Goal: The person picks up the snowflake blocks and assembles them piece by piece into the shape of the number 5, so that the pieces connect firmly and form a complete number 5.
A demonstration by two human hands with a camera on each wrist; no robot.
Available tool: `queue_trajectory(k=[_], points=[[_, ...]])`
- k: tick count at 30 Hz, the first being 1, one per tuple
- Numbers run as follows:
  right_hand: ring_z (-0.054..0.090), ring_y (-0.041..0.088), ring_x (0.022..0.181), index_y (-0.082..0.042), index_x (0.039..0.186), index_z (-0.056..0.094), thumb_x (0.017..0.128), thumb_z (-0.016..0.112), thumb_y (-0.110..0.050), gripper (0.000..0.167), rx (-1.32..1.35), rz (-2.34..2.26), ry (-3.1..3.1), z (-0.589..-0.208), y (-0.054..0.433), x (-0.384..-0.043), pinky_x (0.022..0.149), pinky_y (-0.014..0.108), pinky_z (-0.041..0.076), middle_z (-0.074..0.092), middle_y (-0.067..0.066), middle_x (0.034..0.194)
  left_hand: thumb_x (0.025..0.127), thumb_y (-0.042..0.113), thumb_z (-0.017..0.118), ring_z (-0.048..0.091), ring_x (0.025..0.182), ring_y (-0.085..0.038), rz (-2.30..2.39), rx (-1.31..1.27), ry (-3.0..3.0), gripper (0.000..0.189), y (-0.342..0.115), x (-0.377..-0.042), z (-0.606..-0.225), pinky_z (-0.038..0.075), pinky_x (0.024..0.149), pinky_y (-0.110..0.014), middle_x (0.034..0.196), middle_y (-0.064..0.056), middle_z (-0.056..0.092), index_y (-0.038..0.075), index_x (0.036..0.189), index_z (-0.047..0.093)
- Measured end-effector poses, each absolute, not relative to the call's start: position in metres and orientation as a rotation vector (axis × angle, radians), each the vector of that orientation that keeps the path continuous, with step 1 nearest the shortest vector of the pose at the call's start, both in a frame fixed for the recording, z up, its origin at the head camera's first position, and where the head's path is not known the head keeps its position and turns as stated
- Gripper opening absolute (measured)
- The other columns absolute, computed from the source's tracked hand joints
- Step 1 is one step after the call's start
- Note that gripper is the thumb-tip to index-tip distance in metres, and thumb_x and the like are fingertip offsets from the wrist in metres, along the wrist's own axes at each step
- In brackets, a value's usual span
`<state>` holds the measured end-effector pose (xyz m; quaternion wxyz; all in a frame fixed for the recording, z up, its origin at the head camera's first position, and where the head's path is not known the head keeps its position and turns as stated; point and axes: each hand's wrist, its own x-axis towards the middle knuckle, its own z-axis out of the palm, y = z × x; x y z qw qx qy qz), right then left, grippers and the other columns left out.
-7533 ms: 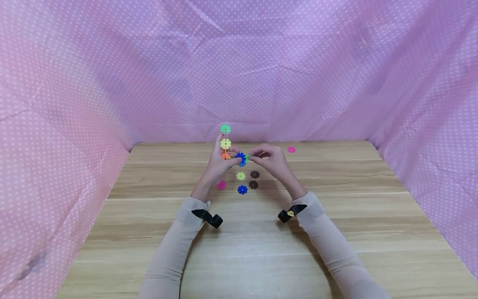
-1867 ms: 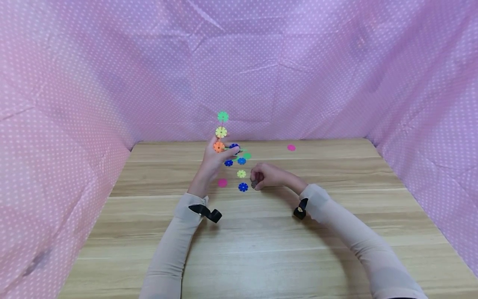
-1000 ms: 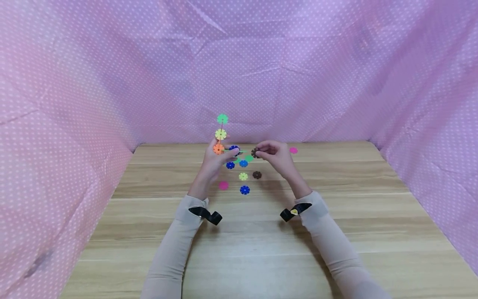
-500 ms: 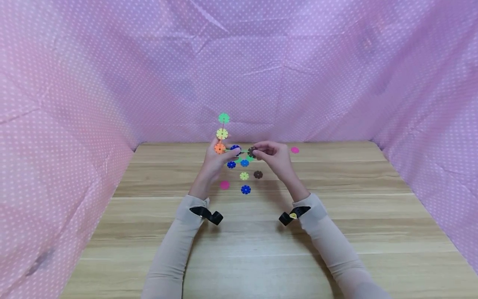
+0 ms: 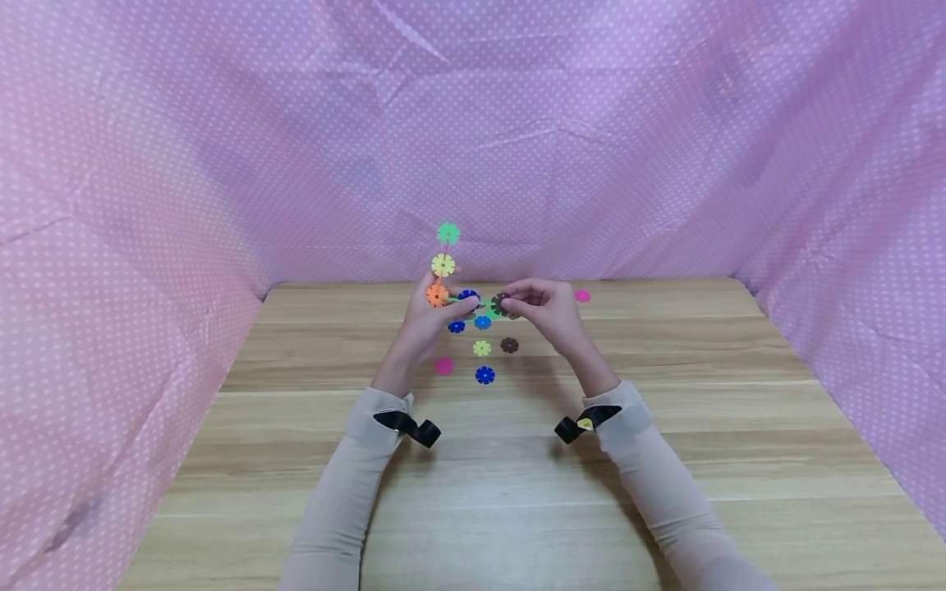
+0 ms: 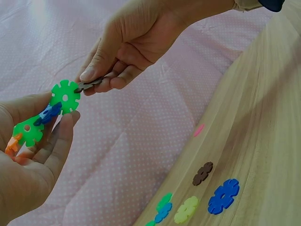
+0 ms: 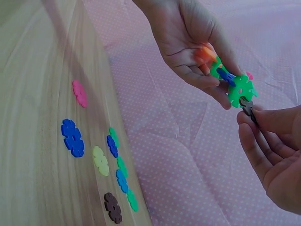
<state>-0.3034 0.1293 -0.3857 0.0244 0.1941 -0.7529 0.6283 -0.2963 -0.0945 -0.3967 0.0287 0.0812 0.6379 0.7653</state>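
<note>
My left hand [image 5: 423, 324] grips a chain of slotted snowflake discs above the table. The chain has a green disc [image 5: 447, 234] at its top, then a yellow disc [image 5: 443, 265] and an orange disc [image 5: 437, 295]. From there it runs sideways through a dark blue disc [image 6: 49, 113] to an end green disc [image 6: 66, 97]. My right hand [image 5: 550, 310] pinches a brown disc [image 7: 248, 109] between thumb and fingers, its edge right at the slots of that end green disc. Part of the chain is hidden behind the left thumb.
Loose discs lie on the wooden table [image 5: 473, 509] below the hands: another brown disc [image 5: 510, 345], a pale yellow disc [image 5: 482, 348], a blue disc [image 5: 484, 375], a pink disc [image 5: 443, 367] and several more. A second pink disc [image 5: 583, 296] lies farther back. Pink dotted cloth [image 5: 488, 148] surrounds the table.
The right hand picked up one of two brown discs from the table, raised it and brought it left to the chain's end. The left hand keeps holding the chain, nearly still lately.
</note>
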Motion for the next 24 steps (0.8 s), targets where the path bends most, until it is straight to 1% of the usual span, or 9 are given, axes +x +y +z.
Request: queue_trajectory(k=[6, 9, 13, 16, 19, 21, 24], points=[[0.072, 0.011, 0.073, 0.005, 0.105, 0.074, 0.090, 0.077, -0.006, 0.019, 0.596, 1.987, -2.325, -0.3836, 0.1309, -0.3022, 0.072, 0.027, 0.063, 0.077, 0.015, 0.094, 0.091, 0.005, 0.076, 0.070, 0.083, -0.012, 2.344, 0.261, 1.958, 0.057, -0.0919, -0.2953, -0.3969, 0.062, 0.085, -0.028, 0.098, 0.000, 0.064, 0.017, 0.140, 0.050], [0.072, 0.011, 0.074, 0.004, 0.105, 0.075, 0.091, 0.077, -0.007, 0.019, 0.604, 1.981, -2.308, -0.3844, 0.1303, -0.3027, 0.073, 0.028, 0.064, 0.076, 0.017, 0.094, 0.091, 0.004, 0.075, 0.071, 0.084, -0.013, 2.373, 0.262, 1.933, 0.056, -0.0913, -0.2945, -0.3956, 0.063, 0.085, -0.030, 0.099, -0.002, 0.065, 0.017, 0.140, 0.049], [0.072, 0.011, 0.074, 0.005, 0.106, 0.074, 0.091, 0.076, -0.006, 0.018, 0.617, 1.976, -2.282, -0.3840, 0.1294, -0.3033, 0.073, 0.028, 0.064, 0.076, 0.016, 0.093, 0.093, 0.001, 0.072, 0.072, 0.087, -0.013, 2.407, 0.286, 1.894, 0.058, -0.0912, -0.2938, -0.3937, 0.062, 0.088, -0.033, 0.105, -0.008, 0.064, 0.016, 0.143, 0.046], [0.072, 0.011, 0.075, 0.005, 0.106, 0.074, 0.091, 0.076, -0.006, 0.019, 0.605, 1.987, -2.279, -0.3839, 0.1297, -0.3020, 0.073, 0.027, 0.063, 0.076, 0.014, 0.093, 0.093, 0.000, 0.072, 0.072, 0.087, -0.013, 2.390, 0.306, 1.921, 0.061, -0.0912, -0.2928, -0.3938, 0.062, 0.089, -0.033, 0.104, -0.005, 0.066, 0.015, 0.145, 0.045], [0.072, 0.011, 0.075, 0.005, 0.107, 0.073, 0.091, 0.076, -0.006, 0.020, 0.606, 1.993, -2.282, -0.3842, 0.1298, -0.3003, 0.073, 0.027, 0.064, 0.076, 0.015, 0.093, 0.091, 0.001, 0.074, 0.072, 0.086, -0.014, 2.360, 0.289, 1.965, 0.065, -0.0912, -0.2917, -0.3941, 0.061, 0.091, -0.033, 0.096, 0.001, 0.068, 0.017, 0.146, 0.045], [0.072, 0.011, 0.075, 0.006, 0.107, 0.073, 0.091, 0.076, -0.007, 0.020, 0.609, 1.994, -2.284, -0.3842, 0.1298, -0.2999, 0.073, 0.027, 0.064, 0.076, 0.016, 0.093, 0.090, 0.003, 0.076, 0.071, 0.086, -0.013, 2.341, 0.269, 1.994, 0.067, -0.0911, -0.2912, -0.3938, 0.061, 0.090, -0.031, 0.095, 0.002, 0.068, 0.018, 0.147, 0.046], [0.072, 0.012, 0.074, 0.006, 0.106, 0.074, 0.091, 0.076, -0.006, 0.020, 0.611, 1.988, -2.278, -0.3835, 0.1301, -0.3006, 0.073, 0.028, 0.064, 0.076, 0.018, 0.094, 0.088, 0.006, 0.079, 0.069, 0.084, -0.012, 2.315, 0.247, 2.036, 0.067, -0.0908, -0.2910, -0.3934, 0.060, 0.084, -0.026, 0.094, 0.003, 0.067, 0.019, 0.146, 0.048]])
